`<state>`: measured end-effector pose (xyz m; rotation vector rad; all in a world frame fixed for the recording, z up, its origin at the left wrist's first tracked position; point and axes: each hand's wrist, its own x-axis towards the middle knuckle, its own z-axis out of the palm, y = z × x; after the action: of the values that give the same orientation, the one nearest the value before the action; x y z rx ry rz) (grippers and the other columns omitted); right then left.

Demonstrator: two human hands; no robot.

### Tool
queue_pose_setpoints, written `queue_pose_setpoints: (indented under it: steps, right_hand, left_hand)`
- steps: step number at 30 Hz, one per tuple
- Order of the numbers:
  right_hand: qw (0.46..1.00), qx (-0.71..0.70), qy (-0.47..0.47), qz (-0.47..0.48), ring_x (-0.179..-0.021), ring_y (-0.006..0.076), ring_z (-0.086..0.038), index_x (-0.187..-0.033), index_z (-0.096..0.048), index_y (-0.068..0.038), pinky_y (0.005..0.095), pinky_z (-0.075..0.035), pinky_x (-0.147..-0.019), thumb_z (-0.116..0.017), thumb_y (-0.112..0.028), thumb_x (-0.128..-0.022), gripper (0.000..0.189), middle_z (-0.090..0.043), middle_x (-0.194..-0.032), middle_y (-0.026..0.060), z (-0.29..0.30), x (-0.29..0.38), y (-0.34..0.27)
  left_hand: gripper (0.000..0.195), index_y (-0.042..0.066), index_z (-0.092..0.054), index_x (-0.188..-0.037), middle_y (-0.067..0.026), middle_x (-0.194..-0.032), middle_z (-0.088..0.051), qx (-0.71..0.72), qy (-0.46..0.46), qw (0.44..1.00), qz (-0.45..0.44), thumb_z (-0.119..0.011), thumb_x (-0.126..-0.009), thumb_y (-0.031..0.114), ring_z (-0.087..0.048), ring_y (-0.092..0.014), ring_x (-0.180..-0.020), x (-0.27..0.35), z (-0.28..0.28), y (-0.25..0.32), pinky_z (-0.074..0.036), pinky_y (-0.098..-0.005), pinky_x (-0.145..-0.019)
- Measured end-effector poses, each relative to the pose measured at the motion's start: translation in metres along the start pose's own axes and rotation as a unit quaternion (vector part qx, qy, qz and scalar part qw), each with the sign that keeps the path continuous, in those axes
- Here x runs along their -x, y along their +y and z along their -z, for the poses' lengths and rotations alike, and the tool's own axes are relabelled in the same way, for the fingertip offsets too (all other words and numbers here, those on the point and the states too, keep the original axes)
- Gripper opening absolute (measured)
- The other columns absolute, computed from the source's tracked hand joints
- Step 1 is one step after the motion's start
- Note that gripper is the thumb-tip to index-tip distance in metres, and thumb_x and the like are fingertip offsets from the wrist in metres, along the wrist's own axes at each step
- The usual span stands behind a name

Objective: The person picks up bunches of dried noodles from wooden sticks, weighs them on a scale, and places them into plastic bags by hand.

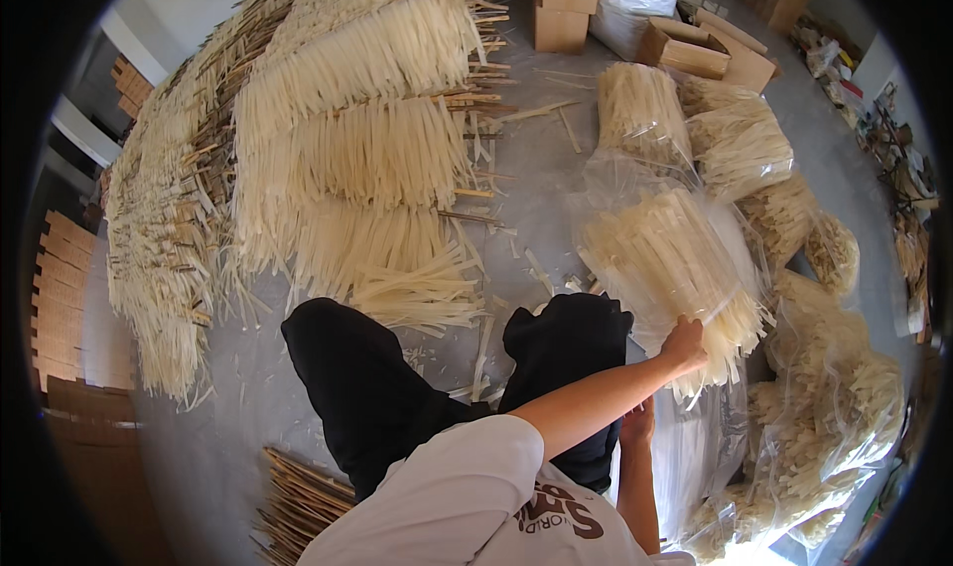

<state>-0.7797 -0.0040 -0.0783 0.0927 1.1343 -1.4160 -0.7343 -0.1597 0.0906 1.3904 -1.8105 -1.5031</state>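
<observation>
My left hand (pixel 685 346) reaches across to the right and grips the open end of a clear plastic bag (pixel 655 227). Inside that bag lies a thick bundle of pale flat strips (pixel 663 261), which look like dried noodles. Their loose ends (pixel 726 350) stick out past my fingers. Lower down, my right hand (pixel 638 423) is beside my right knee, partly hidden by the left forearm and trouser leg. I cannot tell what its fingers hold. Flattened clear plastic (pixel 692 432) lies just right of it.
Layered strips on thin sticks (pixel 357 149) form a large pile at left, with a loose heap (pixel 417 290) in front. Filled bags (pixel 737 141) line the right side. Bare sticks (pixel 305 506) lie at lower left. Cardboard boxes (pixel 685 48) stand behind. Scraps litter the grey floor (pixel 532 223).
</observation>
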Motion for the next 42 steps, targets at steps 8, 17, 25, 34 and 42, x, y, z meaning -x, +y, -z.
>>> queue_pose_setpoints:
  steps: [8,17,25,34,42]
  right_hand:
    - [0.997,0.022,-0.073,0.0,-0.1,0.0265,-0.054,-0.119,-0.046,-0.003,0.0388,-0.045,-0.085,-0.039,-0.034,-0.092,0.041,-0.056,-0.11,0.0127,-0.019,-0.014,0.003]
    - [0.994,0.059,0.082,0.028,-0.097,0.0293,-0.058,-0.134,-0.022,-0.009,0.041,-0.05,-0.078,-0.042,-0.016,-0.087,0.052,-0.054,-0.111,0.0179,-0.02,-0.025,-0.013]
    - [0.954,0.225,0.197,0.031,-0.1,0.0303,-0.056,-0.134,-0.023,-0.005,0.0391,-0.051,-0.076,-0.044,-0.01,-0.082,0.056,-0.051,-0.117,0.0198,0.03,0.003,0.001]
    - [0.685,0.691,0.229,0.044,-0.115,0.034,-0.043,-0.118,-0.052,-0.007,0.0388,-0.037,-0.097,-0.048,-0.002,-0.07,0.048,-0.045,-0.122,0.0211,0.156,0.006,0.035]
    - [0.614,0.753,0.236,0.009,-0.131,0.0407,-0.016,-0.093,-0.067,-0.017,0.0428,-0.026,-0.105,-0.048,0.002,-0.067,0.037,-0.024,-0.14,0.0223,0.164,0.014,0.02]
  left_hand:
    - [0.052,-0.005,-0.04,-0.112,-0.0243,-0.112,-0.042,-0.028,-0.031,0.999,-0.014,-0.06,-0.063,0.0,-0.047,-0.039,-0.106,0.005,0.004,-0.002,-0.045,-0.0457,-0.083]
    - [0.063,-0.006,-0.033,-0.125,-0.0274,-0.112,-0.045,-0.029,0.006,0.998,-0.05,-0.059,-0.069,0.009,-0.049,-0.04,-0.102,-0.011,0.015,-0.02,-0.044,-0.044,-0.084]
    - [0.057,-0.009,-0.039,-0.121,-0.031,-0.11,-0.052,0.193,0.068,0.974,0.102,-0.05,-0.066,0.0,-0.051,-0.036,-0.107,0.002,0.075,-0.016,-0.041,-0.0368,-0.089]
    - [0.051,0.001,-0.039,-0.126,-0.0193,-0.122,-0.047,0.187,0.055,0.979,0.067,-0.051,-0.076,0.002,-0.052,-0.022,-0.102,0.003,0.077,-0.023,-0.043,-0.0296,-0.08]
    - [0.039,0.002,-0.043,-0.125,-0.0138,-0.121,-0.051,0.159,0.152,0.938,-0.269,-0.05,-0.089,0.013,-0.05,-0.022,-0.111,0.063,0.248,0.034,-0.041,-0.0328,-0.091]
